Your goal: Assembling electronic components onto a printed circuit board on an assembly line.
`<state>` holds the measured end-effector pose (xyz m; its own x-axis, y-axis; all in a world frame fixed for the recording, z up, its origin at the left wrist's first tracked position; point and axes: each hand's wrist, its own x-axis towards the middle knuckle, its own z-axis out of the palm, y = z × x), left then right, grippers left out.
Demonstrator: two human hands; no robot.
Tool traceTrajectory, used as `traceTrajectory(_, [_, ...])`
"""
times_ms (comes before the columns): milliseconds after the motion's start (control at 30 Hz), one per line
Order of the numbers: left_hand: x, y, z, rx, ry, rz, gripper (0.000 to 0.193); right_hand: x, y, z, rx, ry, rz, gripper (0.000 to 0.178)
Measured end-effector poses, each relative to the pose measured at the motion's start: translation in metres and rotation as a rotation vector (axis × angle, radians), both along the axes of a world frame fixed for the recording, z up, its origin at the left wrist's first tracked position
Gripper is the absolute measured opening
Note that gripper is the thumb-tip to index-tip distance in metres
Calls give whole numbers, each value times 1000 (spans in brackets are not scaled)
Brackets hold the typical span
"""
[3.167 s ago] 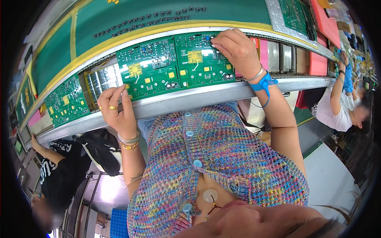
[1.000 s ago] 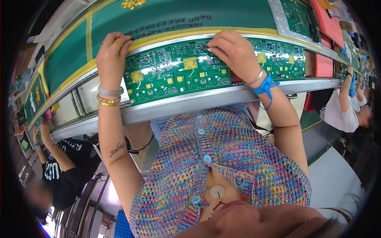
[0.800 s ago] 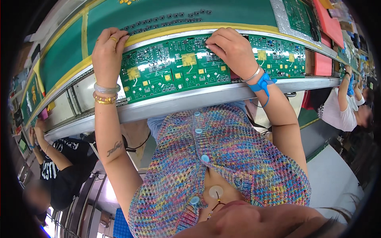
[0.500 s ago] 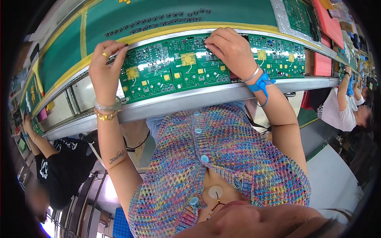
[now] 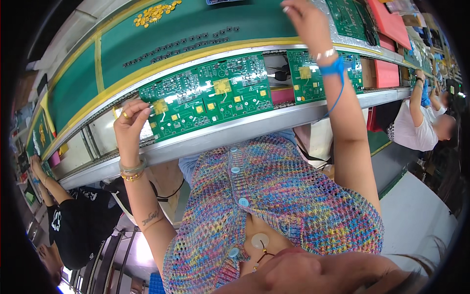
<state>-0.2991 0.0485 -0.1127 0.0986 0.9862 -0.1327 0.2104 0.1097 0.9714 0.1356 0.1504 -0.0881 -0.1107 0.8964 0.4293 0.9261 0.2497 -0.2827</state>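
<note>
On the conveyor, left hand [image 5: 131, 119] pinches green circuit board [image 5: 208, 101]; right hand [image 5: 304, 19] open.

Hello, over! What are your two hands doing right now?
Left hand touching green circuit board at its left edge. Right hand raised over the green mat. Nothing blocking.
</note>
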Motion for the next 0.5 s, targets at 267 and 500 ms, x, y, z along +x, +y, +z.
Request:
traceTrajectory(267, [59,6,34,488,572,-102,14,36,53,-15,61,-155,8,10])
traceTrajectory(500, [75,18,22,556,706,-110,11,30,62,-34,115,-307,-117,11])
